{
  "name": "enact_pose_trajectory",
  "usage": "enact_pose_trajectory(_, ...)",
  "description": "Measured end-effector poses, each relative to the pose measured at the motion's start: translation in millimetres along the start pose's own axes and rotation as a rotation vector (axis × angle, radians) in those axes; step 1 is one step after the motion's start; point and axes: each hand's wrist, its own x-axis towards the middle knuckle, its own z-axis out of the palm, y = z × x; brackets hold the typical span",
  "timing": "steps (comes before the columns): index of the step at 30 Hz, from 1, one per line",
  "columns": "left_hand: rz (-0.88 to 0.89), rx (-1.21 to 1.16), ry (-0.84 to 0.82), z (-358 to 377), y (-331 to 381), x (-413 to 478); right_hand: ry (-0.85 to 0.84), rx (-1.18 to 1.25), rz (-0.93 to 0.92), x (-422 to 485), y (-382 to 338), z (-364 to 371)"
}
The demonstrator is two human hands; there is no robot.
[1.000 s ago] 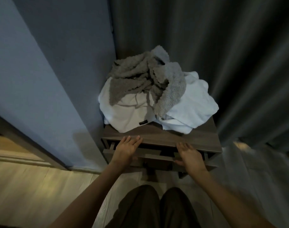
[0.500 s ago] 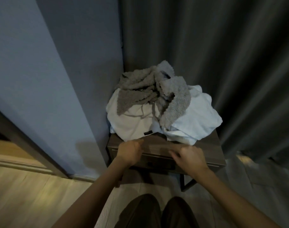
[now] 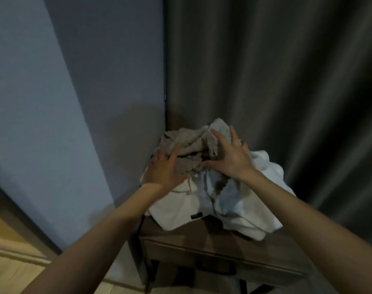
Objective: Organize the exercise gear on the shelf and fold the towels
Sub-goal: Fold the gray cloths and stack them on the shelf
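Left grip (image 3: 163,166) lay open, fingers spread on the crumpled grey towel (image 3: 191,141); right grip (image 3: 229,155) likewise open, splayed over its right side. Grey towel topped white towels (image 3: 181,200) heaped on the wooden worktop (image 3: 202,236). Judged step: taking the first towel to fold; next, fingers must close on an edge. Wall (image 3: 96,81) left, curtain (image 3: 265,81) right crowded the pile; little bare worktop showed.

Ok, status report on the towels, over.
Left hand open, on grey towel. Right hand open, over same towel. White towels beneath, unfolded, on table. Nothing in the way.
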Motion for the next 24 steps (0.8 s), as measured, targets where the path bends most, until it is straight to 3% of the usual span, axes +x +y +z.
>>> enact_pose_trajectory(5, 0.055, -0.11, -0.007, 11, -11, 34, -0.222, -0.093, -0.02, 61, 22, 26)
enact_pose_trajectory(9, 0.079, -0.143, -0.06, 32, -16, 60, -0.258, -0.089, -0.007, 80, 35, 54)
enact_pose_trajectory(13, 0.043, -0.278, -0.078, 52, -15, 70, -0.185, -0.021, 0.021, 80, 43, 83)
enact_pose_trajectory(17, 0.151, -0.036, 0.003, 52, -18, 66, -0.025, -0.013, -0.049, 87, 46, 87)
enact_pose_trajectory(20, -0.021, -0.181, -0.006, 38, -7, 70, 0.043, 0.127, -0.121, 88, 42, 75)
enact_pose_trajectory(24, -0.124, -0.273, -0.017, -2, 12, 82, 0.1, 0.338, -0.124, 91, 29, 40)
